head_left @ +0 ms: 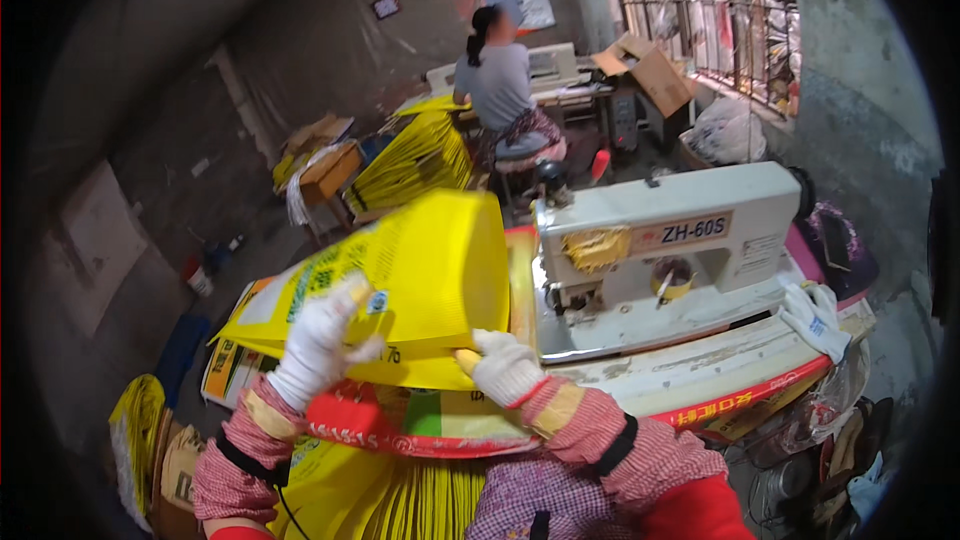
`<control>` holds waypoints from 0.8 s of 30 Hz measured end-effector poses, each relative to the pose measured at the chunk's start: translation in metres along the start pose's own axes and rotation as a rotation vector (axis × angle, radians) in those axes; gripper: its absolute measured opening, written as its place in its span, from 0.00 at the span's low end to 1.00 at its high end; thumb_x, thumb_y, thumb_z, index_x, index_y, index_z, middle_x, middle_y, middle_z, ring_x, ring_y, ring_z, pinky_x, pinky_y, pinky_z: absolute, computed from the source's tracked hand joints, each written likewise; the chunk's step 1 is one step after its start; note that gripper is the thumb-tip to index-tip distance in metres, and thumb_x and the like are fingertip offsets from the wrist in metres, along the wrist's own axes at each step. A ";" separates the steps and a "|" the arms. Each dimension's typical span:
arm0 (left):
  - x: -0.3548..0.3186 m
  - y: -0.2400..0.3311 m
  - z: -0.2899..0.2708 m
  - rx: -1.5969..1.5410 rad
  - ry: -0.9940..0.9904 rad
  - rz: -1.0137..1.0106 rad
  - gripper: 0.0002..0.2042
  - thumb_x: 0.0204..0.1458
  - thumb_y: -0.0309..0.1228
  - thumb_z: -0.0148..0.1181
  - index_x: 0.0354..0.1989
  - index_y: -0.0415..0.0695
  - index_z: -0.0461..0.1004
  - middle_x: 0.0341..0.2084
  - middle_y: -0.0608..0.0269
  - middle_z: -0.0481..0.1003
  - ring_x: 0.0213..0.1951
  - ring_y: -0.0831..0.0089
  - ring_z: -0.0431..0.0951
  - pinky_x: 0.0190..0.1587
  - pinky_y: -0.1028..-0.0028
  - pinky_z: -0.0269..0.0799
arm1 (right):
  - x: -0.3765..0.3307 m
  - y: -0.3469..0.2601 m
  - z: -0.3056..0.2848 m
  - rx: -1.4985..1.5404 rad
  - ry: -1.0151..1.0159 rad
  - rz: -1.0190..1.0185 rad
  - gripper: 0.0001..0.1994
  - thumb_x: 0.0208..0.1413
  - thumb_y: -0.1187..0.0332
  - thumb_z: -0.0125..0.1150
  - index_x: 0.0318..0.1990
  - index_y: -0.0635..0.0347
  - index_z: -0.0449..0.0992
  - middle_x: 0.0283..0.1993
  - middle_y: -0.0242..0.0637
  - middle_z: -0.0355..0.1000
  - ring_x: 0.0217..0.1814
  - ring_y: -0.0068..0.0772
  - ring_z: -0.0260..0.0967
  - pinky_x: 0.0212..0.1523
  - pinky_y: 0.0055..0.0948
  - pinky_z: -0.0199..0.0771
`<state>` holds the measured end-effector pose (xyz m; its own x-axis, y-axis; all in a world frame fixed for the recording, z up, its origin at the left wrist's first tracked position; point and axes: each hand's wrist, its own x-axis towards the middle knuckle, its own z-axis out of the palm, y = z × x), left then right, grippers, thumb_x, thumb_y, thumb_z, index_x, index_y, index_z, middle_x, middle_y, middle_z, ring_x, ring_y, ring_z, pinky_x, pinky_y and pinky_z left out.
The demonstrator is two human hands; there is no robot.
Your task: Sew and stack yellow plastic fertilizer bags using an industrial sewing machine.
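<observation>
While a bundle of folded bright yellow sheets [140, 405] is standing at the lower left, the left hand [322, 340], wearing a white knit glove below a pink checked sleeve cover, is resting against the printed face of a large bright yellow bag [425, 250] with a boxy right end; whether its fingers are gripping the material I cannot tell. The bag is slanting above a pale-topped worktable [640, 375] with a red printed front edge, just left of the sewing machine. Below it, a fanned stack of yellow printed sheets [425, 500] is leaning beside purple checked cloth [510, 500]. Farther back, a co-worker in a grey top [497, 85] is sitting facing away. The right hand [503, 368], gloved in white knit with a yellow-covered fingertip, is holding the bag's near right corner in a narrow pinch. Beyond it, a white metal sewing machine [690, 205] is standing on the worktable, and a spare white cloth glove [815, 318] is lying at the worktable's right end
</observation>
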<state>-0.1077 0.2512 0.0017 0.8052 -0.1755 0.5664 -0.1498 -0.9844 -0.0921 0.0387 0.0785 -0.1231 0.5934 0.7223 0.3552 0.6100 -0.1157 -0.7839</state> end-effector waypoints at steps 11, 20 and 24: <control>-0.059 -0.032 0.061 0.504 -0.784 -0.223 0.20 0.41 0.35 0.61 0.45 0.44 0.70 0.40 0.57 0.75 0.36 0.59 0.77 0.37 0.67 0.73 | -0.029 0.080 -0.014 0.368 0.040 0.269 0.09 0.48 0.69 0.49 0.37 0.53 0.74 0.32 0.46 0.73 0.36 0.45 0.70 0.37 0.33 0.68; -0.176 -0.119 0.046 0.749 -0.452 -0.041 0.13 0.50 0.38 0.51 0.41 0.51 0.75 0.28 0.57 0.77 0.33 0.59 0.77 0.39 0.64 0.71 | -0.092 -0.037 -0.007 0.232 -0.970 -0.362 0.21 0.47 0.63 0.54 0.53 0.47 0.68 0.44 0.38 0.73 0.48 0.40 0.69 0.49 0.34 0.67; -0.148 -0.129 0.007 0.349 -0.780 -0.627 0.18 0.48 0.39 0.53 0.46 0.45 0.73 0.36 0.51 0.76 0.42 0.59 0.75 0.46 0.66 0.68 | -0.060 0.011 -0.019 0.316 -0.190 -0.336 0.11 0.51 0.64 0.51 0.40 0.55 0.73 0.40 0.41 0.72 0.45 0.43 0.69 0.47 0.33 0.69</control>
<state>-0.2032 0.4041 -0.0757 0.8456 0.5283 -0.0768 0.4933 -0.8283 -0.2656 0.0195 0.0206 -0.1434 0.2671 0.7990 0.5387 0.5447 0.3360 -0.7684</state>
